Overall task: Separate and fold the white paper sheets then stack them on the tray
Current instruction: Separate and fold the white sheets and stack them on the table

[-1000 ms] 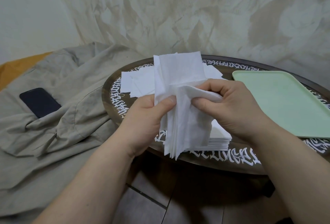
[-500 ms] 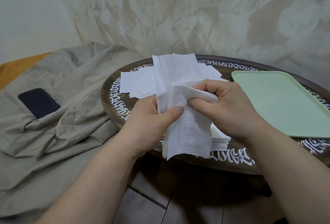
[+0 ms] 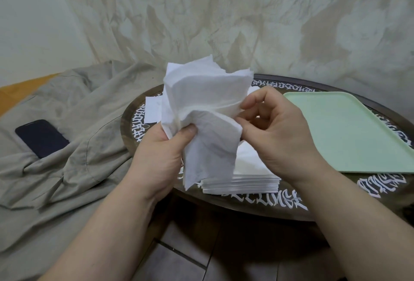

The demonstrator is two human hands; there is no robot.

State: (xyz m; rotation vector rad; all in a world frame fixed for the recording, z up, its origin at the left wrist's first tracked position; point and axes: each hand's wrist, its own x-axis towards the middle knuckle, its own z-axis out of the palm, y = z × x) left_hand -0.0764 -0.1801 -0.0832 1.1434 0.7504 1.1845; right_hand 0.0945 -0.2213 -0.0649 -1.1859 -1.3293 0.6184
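A bunch of thin white paper sheets (image 3: 208, 110) is held upright above the round table. My left hand (image 3: 161, 155) grips the bunch at its middle, thumb pressed on the front. My right hand (image 3: 275, 137) pinches the right edge of one sheet between thumb and forefinger. Under my hands a neat stack of white sheets (image 3: 248, 180) lies near the table's front edge. More loose white sheets (image 3: 153, 110) lie behind, partly hidden. The pale green tray (image 3: 349, 133) sits to the right with nothing on it.
The dark round table (image 3: 291, 202) has white lettering around its rim. A dark phone (image 3: 41, 137) lies on a grey-beige cloth (image 3: 67, 180) to the left. A pale patterned curtain hangs behind. Tiled floor shows below the table's edge.
The bunch has risen and its top has fanned wider. My right hand has slid from the middle fold to the right edge of a sheet. My left hand keeps its grip.
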